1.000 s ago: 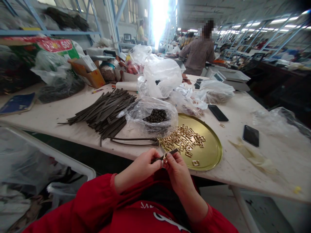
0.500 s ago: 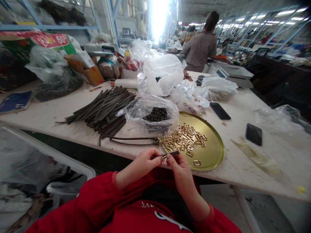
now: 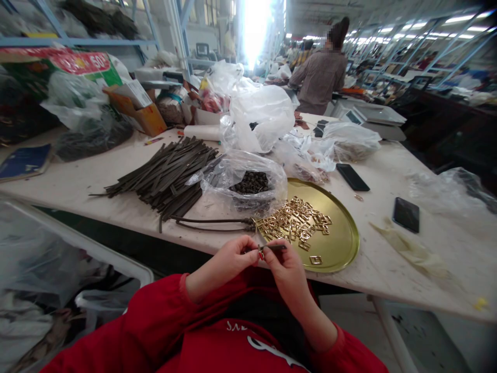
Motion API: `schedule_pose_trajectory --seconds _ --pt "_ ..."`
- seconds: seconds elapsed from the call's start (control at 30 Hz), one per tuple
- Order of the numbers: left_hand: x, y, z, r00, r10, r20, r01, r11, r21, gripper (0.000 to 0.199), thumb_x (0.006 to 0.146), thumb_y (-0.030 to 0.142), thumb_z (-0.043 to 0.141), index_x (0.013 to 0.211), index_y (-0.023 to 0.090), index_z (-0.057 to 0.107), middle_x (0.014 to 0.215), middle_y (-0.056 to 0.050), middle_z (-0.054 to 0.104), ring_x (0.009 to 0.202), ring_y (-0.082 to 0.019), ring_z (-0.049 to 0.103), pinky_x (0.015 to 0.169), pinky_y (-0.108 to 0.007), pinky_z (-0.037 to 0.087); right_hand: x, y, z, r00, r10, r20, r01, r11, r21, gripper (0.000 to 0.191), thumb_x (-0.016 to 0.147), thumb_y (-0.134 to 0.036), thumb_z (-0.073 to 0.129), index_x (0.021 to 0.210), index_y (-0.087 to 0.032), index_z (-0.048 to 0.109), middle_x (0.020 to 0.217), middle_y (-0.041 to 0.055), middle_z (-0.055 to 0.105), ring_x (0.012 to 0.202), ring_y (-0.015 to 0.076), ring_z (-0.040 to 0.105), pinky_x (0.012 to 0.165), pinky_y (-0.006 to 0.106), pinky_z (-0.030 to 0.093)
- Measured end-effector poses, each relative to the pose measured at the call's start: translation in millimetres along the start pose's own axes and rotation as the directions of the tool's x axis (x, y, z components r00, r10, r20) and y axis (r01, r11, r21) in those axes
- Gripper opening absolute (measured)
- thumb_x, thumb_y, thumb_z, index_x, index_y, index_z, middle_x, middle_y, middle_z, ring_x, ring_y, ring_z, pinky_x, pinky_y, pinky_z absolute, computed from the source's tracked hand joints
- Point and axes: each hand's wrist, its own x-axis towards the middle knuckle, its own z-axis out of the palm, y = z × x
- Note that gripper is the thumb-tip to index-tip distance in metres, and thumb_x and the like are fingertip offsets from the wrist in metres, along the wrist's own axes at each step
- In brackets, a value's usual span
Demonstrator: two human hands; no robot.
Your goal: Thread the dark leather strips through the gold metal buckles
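Close to the table's front edge, my left hand [image 3: 237,259] pinches a small gold buckle [image 3: 261,252] between thumb and fingers. My right hand [image 3: 285,269] is closed on a dark brown strap [image 3: 276,248], whose end sticks out past the fingers. Strap and buckle meet between the two hands; whether the strap passes through the buckle is too small to tell. Just beyond, a round gold tray [image 3: 344,243] bears a heap of gold buckles [image 3: 295,220], one lying apart near the rim. Two finished-looking straps [image 3: 212,223] lie left of the tray.
A pile of dark straps [image 3: 166,176] lies at left, beside a clear bag of small dark pieces [image 3: 250,184]. Two phones [image 3: 352,177] and a pale yellowish strip [image 3: 407,248] lie at right. White plastic bags [image 3: 262,116] stand behind. A person [image 3: 320,77] stands beyond the table.
The buckle has turned slightly between my fingers, and the strap end in my right hand lies flatter. Both hands stay in nearly the same place.
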Motion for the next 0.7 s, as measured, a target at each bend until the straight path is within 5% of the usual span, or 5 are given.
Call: schedule_pose_trajectory --seconds 0.13,0.23,0.37,0.5,0.7 --pt "-1.0 2.9 -1.4 0.998 0.052 -0.031 -0.05 0.996 0.07 0.015 0.074 0.029 0.054 0.07 0.016 0.051 0.064 0.003 0.051 0.059 -0.009 0.045 0.054 -0.02 0.037 -3.9 -7.4 -4.7 0.962 -0.273 -0.026 0.261 0.939 -0.224 0.0 0.074 -0.025 0.062 0.075 -0.024 0.062 0.071 0.0008 0.059 0.07 0.0178 0.053 0.067 0.03 0.04" --pt "-2.9 6.7 -3.2 0.998 0.041 -0.04 -0.038 0.996 0.077 0.016 0.074 0.03 0.053 0.068 0.016 0.05 0.06 0.004 0.049 0.056 -0.009 0.043 0.052 -0.019 0.035 -6.8 -16.2 -12.0 0.951 -0.306 0.049 0.31 0.931 -0.193 0.012 0.078 -0.029 0.058 0.087 -0.026 0.066 0.081 0.0033 0.061 0.08 0.0207 0.054 0.074 0.033 0.04" --pt "-5.7 7.9 -4.9 0.998 -0.052 0.04 0.052 0.999 0.005 0.016 0.076 0.029 0.05 0.068 0.016 0.05 0.055 0.006 0.046 0.049 -0.006 0.037 0.047 -0.018 0.029 -7.1 -26.0 -20.8 0.97 -0.147 0.192 0.149 0.989 0.007 0.03 0.084 -0.043 0.047 0.098 -0.025 0.067 0.073 0.003 0.059 0.072 0.0187 0.053 0.07 0.032 0.042" --pt "-7.7 6.3 -2.2 0.99 -0.124 0.059 0.126 0.992 -0.022 0.018 0.075 0.032 0.053 0.071 0.015 0.054 0.055 0.007 0.046 0.048 -0.005 0.034 0.045 -0.018 0.024 -4.1 -26.4 -24.6 0.956 0.026 0.292 -0.06 0.992 0.108 0.023 0.078 -0.043 0.058 0.088 -0.025 0.067 0.064 -0.0009 0.058 0.063 0.0146 0.052 0.064 0.028 0.042" --pt "-6.8 4.1 4.3 0.993 -0.12 0.01 0.12 0.992 0.026 0.019 0.07 0.032 0.057 0.074 0.013 0.058 0.063 0.005 0.052 0.058 -0.008 0.043 0.051 -0.018 0.031 -1.2 -20.9 -28.9 0.936 0.007 0.352 -0.044 0.994 0.096 0.008 0.072 -0.03 0.066 0.078 -0.024 0.066 0.072 -0.0013 0.058 0.068 0.014 0.052 0.063 0.025 0.041"
